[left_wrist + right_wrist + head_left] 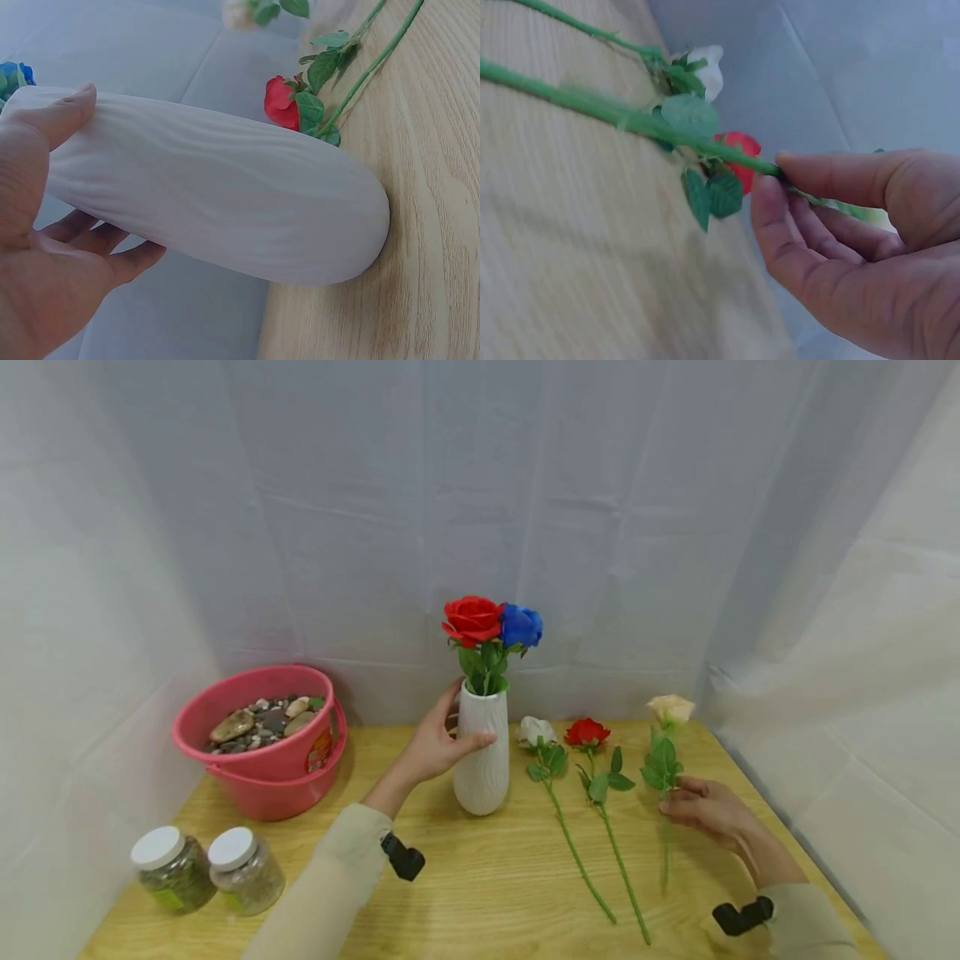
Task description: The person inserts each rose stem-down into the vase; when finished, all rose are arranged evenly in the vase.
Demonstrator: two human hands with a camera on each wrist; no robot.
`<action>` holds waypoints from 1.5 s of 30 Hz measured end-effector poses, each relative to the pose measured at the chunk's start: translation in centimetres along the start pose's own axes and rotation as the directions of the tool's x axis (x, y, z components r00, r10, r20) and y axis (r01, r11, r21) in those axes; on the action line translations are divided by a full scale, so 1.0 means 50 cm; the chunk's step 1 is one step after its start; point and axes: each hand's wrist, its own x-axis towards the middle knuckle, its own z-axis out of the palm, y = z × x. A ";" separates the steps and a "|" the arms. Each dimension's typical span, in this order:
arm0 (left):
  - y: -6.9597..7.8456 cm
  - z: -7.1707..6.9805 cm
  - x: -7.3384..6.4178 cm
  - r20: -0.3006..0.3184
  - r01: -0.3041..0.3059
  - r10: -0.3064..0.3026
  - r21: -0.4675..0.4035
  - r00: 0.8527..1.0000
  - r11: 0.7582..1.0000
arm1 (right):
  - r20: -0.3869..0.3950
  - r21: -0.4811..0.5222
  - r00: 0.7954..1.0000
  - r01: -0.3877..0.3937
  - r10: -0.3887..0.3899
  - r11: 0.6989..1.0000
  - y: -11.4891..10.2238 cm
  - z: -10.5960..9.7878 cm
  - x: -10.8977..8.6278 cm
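- Left hand: raised to the upper part of the vase, wrapped round it, thumb across the near side, fingers behind; left sleeve slants up to it from below.
- Vase, white, ridged: within the left hand's grip, upright on the table.
- Standing red rose and blue rose: in the vase, blooms above the left hand.
- Right hand: reaching forward and inward, thumb and fingertips pinching a green stem; right sleeve behind it.
- Peach rose: in the right hand's pinch, bloom and leaves above the fingers, stem hanging below them.
- White rose and lying red rose: flat between the two hands, the red one nearer the right hand; stems run toward the person.
- Room: bare wood between left sleeve and white rose's stem; a narrower strip between lying red rose and right hand.
- Edges: table's right side just outside the right hand; pale sheet rising beyond both hands.
- Pink bucket of stones: outward of the left hand, well apart.
- Two lidded jars: outward of the left sleeve, near the bucket.
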 end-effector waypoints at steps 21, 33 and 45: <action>-0.003 -0.001 0.000 -0.004 0.004 -0.004 -0.011 1.000 1.000 | -0.269 0.128 0.929 0.298 -0.256 0.946 -0.135 0.085 0.019; -0.003 0.000 0.005 -0.007 0.009 -0.009 -0.002 1.000 1.000 | -0.374 0.202 0.842 0.484 -0.389 0.852 -0.243 0.141 0.028; -0.006 0.001 0.003 -0.006 0.006 -0.006 -0.007 1.000 1.000 | -0.430 0.311 0.806 0.555 -0.406 0.772 -0.338 0.194 0.040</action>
